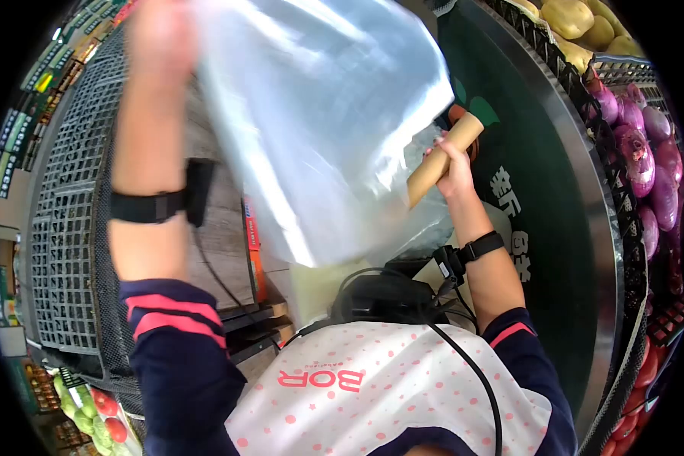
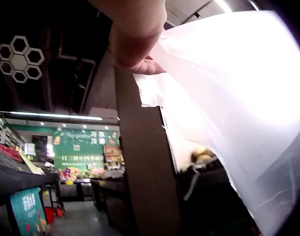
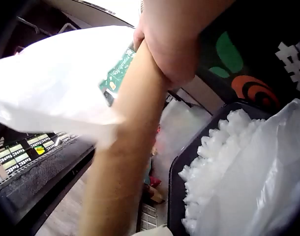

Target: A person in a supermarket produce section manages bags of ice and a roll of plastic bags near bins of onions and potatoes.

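Observation:
A wide sheet of clear plastic film (image 1: 327, 114) stretches between my two hands, bright with reflections. My left hand (image 1: 163, 38), blurred at the top left of the head view, holds its far edge; in the left wrist view the fingers (image 2: 147, 66) pinch a corner of the film. My right hand (image 1: 457, 173) grips a brown cardboard tube (image 1: 425, 178), held slantwise beside the film's right edge. Along that tube (image 3: 123, 157), in the right wrist view, an edge of the film (image 3: 61, 78) overlaps its side.
A black tub (image 3: 175, 187) holding bunched white plastic stands below the tube. On the right are red onions (image 1: 637, 163) and potatoes (image 1: 568, 17) in crates behind a metal edge (image 1: 604, 251). Grey plastic crates (image 1: 72, 197) line the left. Cables (image 1: 471, 357) cross my front.

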`<state>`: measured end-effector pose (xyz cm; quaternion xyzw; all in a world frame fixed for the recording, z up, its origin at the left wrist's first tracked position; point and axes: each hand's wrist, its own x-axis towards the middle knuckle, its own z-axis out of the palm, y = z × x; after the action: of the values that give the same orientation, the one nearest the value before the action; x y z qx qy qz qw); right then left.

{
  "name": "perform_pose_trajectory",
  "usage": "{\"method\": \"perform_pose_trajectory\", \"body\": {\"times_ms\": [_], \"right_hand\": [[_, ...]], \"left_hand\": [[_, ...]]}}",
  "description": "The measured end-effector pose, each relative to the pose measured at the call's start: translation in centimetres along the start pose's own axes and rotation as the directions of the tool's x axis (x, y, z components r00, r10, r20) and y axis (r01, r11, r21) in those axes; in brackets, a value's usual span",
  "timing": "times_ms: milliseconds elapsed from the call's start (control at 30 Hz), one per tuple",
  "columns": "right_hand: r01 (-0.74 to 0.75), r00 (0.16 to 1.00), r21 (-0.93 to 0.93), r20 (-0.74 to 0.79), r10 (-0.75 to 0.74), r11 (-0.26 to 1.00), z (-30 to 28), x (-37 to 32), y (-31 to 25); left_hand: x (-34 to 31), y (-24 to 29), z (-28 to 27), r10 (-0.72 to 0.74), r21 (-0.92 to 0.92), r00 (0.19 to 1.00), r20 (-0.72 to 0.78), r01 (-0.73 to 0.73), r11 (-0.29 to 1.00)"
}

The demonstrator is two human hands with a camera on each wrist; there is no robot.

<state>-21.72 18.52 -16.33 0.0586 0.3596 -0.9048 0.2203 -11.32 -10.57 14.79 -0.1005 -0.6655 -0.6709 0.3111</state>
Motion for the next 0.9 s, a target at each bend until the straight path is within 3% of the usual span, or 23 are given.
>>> {"method": "perform_pose_trajectory", "body": {"times_ms": [33,67,100,167,233,267,333,367,400,433,467,500,533,567,600,633,733,767,833,867,900], "right_hand": [[0.048,0.998,-0.101,0.033,-0.044,0.994,-0.4,0.1,0.4],[0.090,0.996,-0.209,0.036,-0.084,0.974,-0.7,0.1,0.5],[0.088,0.996,-0.204,0.037,-0.082,0.975,-0.7,0.0,0.5],[0.274,0.958,-0.354,0.178,-0.224,0.894,-0.2,-0.3,-0.1],[0.333,0.928,-0.264,0.262,-0.265,0.905,1.2,-0.8,-1.3],[0.352,0.912,-0.223,0.300,-0.279,0.909,1.7,-0.9,-2.2],[0.404,0.880,-0.191,0.349,-0.322,0.895,3.3,-1.9,-4.4],[0.425,0.868,-0.189,0.361,-0.340,0.885,3.6,-2.2,-5.3],[0.453,0.848,-0.168,0.383,-0.366,0.875,3.9,-2.9,-6.3],[0.480,0.827,-0.149,0.405,-0.390,0.864,4.1,-3.5,-7.3],[0.490,0.801,-0.104,0.446,-0.399,0.866,4.1,-3.8,-8.1],[0.512,0.790,-0.118,0.453,-0.413,0.851,4.4,-4.8,-9.1],[0.519,0.786,-0.135,0.463,-0.409,0.844,4.5,-5.7,-9.9],[0.530,0.781,-0.152,0.471,-0.410,0.834,4.5,-6.5,-10.8],[0.602,0.728,-0.164,0.516,-0.452,0.781,4.7,-7.3,-11.4],[0.637,0.696,-0.182,0.553,-0.458,0.749,4.8,-8.1,-12.0],[0.747,0.650,-0.374,0.587,-0.483,0.550,5.9,-11.5,-13.2],[0.774,0.610,-0.323,0.611,-0.504,0.544,7.1,-13.4,-13.1],[0.871,0.486,-0.449,0.723,-0.491,0.201,7.8,-15.2,-13.7],[0.887,0.457,-0.438,0.791,-0.406,0.146,8.4,-15.7,-14.4],[0.905,0.422,-0.415,0.850,-0.315,0.094,8.9,-16.3,-15.1]], "left_hand": [[1.7,2.7,-4.8,-0.055,0.092,0.987,-0.153,0.070,0.993],[1.3,5.0,-3.5,0.030,0.140,0.972,-0.232,0.003,0.990],[-0.1,7.1,-2.2,0.121,0.194,0.945,-0.304,-0.063,0.979],[-2.1,8.0,-2.7,0.172,0.439,0.883,-0.436,0.042,0.898],[-4.7,5.2,-5.5,0.034,0.551,0.945,-0.325,0.160,0.819],[-6.5,2.8,-5.9,0.001,0.587,0.975,-0.221,0.133,0.799],[-9.6,-2.3,-3.4,-0.039,0.656,0.993,-0.107,0.100,0.748],[-10.8,-4.9,-1.4,-0.108,0.658,0.985,-0.137,0.172,0.733],[-11.9,-7.9,0.4,-0.108,0.590,0.989,-0.096,0.144,0.794],[-13.3,-11.1,2.3,-0.144,0.368,0.989,-0.046,0.151,0.918],[-14.6,-13.6,4.7,-0.116,0.588,0.991,0.060,0.059,0.807],[-15.3,-17.8,5.9,0.091,0.668,0.951,0.294,-0.272,0.692],[-16.4,-20.2,8.4,0.073,0.589,0.927,0.368,-0.293,0.753],[-17.3,-24.3,9.9,-0.049,0.544,0.886,0.462,-0.239,0.804],[-19.0,-27.2,12.0,-0.098,0.560,0.887,0.451,-0.196,0.805],[-20.8,-29.8,13.6,-0.228,0.620,0.820,0.526,-0.186,0.763],[-24.9,-34.5,16.9,-0.593,0.739,0.521,0.614,-0.117,0.663],[-24.9,-34.3,17.6,-0.575,0.723,0.519,0.632,-0.130,0.678],[-25.0,-33.0,18.0,-0.445,0.373,0.603,0.662,0.249,0.894],[-25.0,-32.0,17.9,-0.443,0.365,0.598,0.668,0.256,0.895],[-24.2,-29.1,17.8,-0.370,0.269,0.651,0.663,0.254,0.929]]}}
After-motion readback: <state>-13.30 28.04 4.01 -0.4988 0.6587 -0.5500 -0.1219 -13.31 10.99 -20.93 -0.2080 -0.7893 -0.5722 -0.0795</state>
